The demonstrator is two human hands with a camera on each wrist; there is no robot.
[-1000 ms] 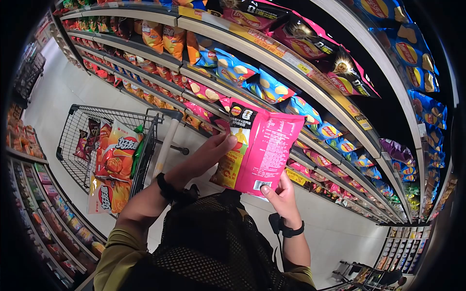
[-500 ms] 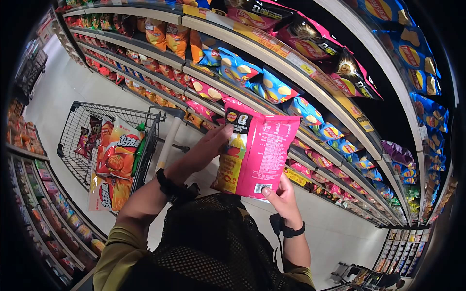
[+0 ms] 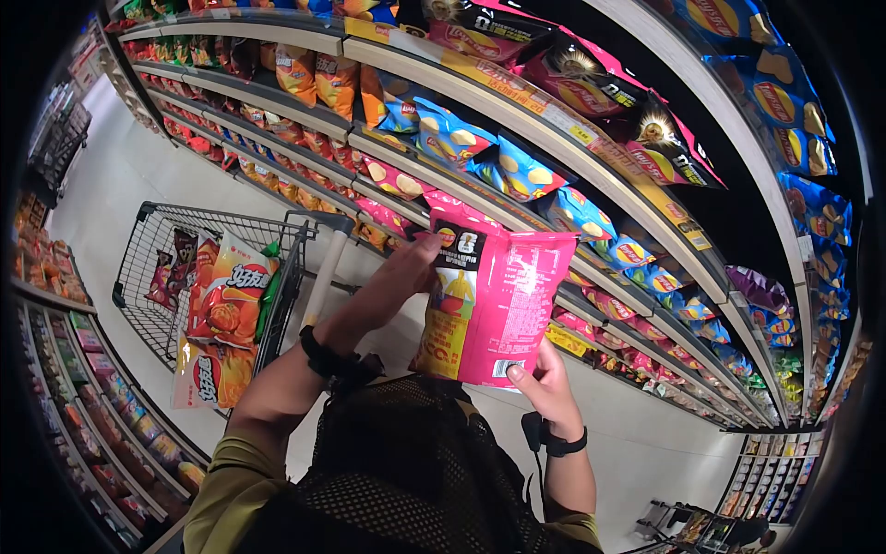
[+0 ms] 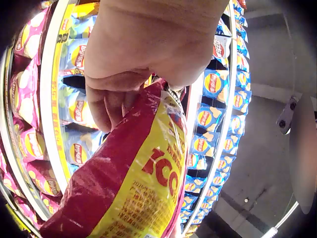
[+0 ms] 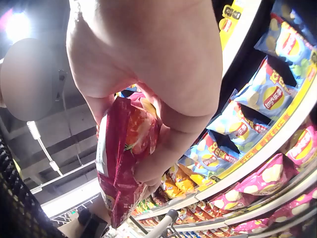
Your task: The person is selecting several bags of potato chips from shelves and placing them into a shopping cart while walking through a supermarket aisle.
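Observation:
A pink chip bag (image 3: 489, 300) with a yellow panel is held up in front of the snack shelves, its printed back toward me. My left hand (image 3: 401, 277) grips its top left edge, and the left wrist view shows the fingers (image 4: 106, 106) curled over the bag (image 4: 133, 188). My right hand (image 3: 544, 383) holds the bottom right corner with the thumb on the back. The right wrist view shows that hand (image 5: 148, 148) pinching the bag's edge (image 5: 121, 158).
Shelves (image 3: 554, 129) packed with blue, pink and dark chip bags curve along the right. A wire shopping cart (image 3: 166, 268) holding orange snack bags (image 3: 226, 295) stands at my left, its handle (image 3: 323, 268) close to my left arm. More shelves (image 3: 65, 351) line the aisle's left side.
The bag has dropped slightly and shifted a little right in both hands since half a second ago. Both grips are unchanged.

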